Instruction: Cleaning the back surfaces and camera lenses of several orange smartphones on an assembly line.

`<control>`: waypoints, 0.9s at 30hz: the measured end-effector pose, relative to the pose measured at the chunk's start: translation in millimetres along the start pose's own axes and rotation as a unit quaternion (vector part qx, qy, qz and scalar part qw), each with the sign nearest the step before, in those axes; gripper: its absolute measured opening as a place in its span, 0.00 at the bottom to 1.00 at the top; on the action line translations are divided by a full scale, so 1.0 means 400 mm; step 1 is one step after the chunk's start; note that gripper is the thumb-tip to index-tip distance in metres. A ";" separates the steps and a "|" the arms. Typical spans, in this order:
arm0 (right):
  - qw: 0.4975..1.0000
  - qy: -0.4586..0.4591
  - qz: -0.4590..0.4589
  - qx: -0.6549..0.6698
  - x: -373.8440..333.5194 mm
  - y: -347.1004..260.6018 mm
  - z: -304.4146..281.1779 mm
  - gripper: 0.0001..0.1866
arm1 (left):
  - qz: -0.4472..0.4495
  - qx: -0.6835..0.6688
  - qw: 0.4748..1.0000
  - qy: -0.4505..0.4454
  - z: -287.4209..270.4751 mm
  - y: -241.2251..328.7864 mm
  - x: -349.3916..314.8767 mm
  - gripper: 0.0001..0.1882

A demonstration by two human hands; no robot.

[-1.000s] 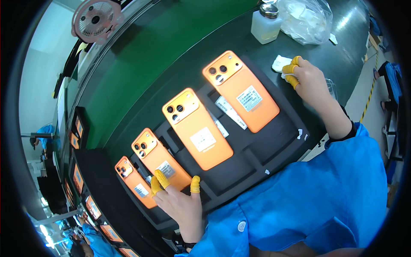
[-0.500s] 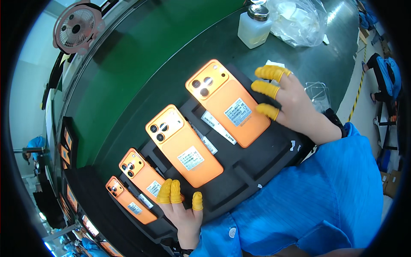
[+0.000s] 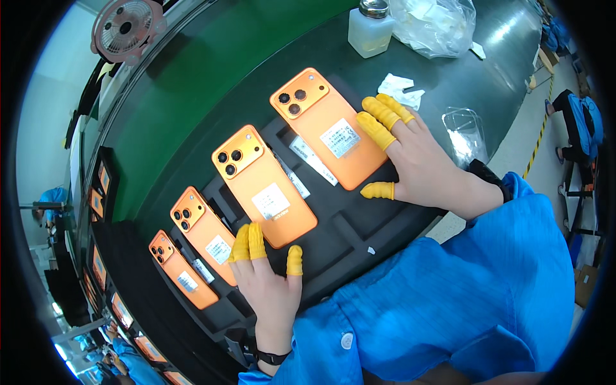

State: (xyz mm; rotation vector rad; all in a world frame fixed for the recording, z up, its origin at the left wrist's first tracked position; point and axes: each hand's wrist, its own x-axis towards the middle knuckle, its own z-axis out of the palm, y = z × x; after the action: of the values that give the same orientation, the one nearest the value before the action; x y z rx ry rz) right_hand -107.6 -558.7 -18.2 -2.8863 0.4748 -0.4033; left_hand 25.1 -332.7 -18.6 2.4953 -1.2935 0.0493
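Note:
Several orange phones lie back up in a slanting row on a black foam tray point(image 3: 321, 260), each with a white label. My right hand point(image 3: 423, 157), yellow covers on its fingers, is at the rightmost phone point(image 3: 353, 157). Its fingers lie along that phone's right edge, and its thumb is stretched apart by the lower corner. My left hand point(image 3: 269, 289), in similar covers, has its fingertips between the lower ends of the larger middle phone point(image 3: 298, 221) and the smaller-looking phone point(image 3: 199, 224) beside it. Its thumb points up, apart from the fingers. Neither hand grips anything.
Beyond my right hand lie a crumpled white wipe point(image 3: 401, 90) and a clear plastic piece point(image 3: 465, 135). A pump bottle point(image 3: 371, 35) and a plastic bag point(image 3: 433, 25) stand farther back. A pink fan point(image 3: 126, 29) is at far left. Other trays point(image 3: 98, 186) hold phones; people sit beyond.
The whole view has shifted, so the phones appear higher. My right hand has come closer round the rightmost phone's edge, its thumb now lower. The left hand is nearer the middle phone's lower end.

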 end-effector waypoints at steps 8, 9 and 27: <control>0.998 0.042 0.003 -0.045 -0.007 -0.019 0.050 0.42 | -0.044 0.130 0.989 -0.055 0.055 0.076 0.050 0.32; 0.999 0.018 0.002 -0.049 -0.003 -0.019 0.052 0.39 | -0.046 0.126 0.990 -0.053 0.053 0.077 0.050 0.32; 0.996 0.022 -0.070 -0.042 -0.015 0.013 0.049 0.33 | -0.034 -0.023 0.998 0.050 0.060 0.014 0.023 0.29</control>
State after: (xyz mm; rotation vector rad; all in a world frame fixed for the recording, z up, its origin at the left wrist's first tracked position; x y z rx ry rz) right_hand -109.0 -558.9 -39.4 -3.0091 0.3046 -0.4803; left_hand 23.0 -350.2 -38.3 2.4625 -1.1548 0.1255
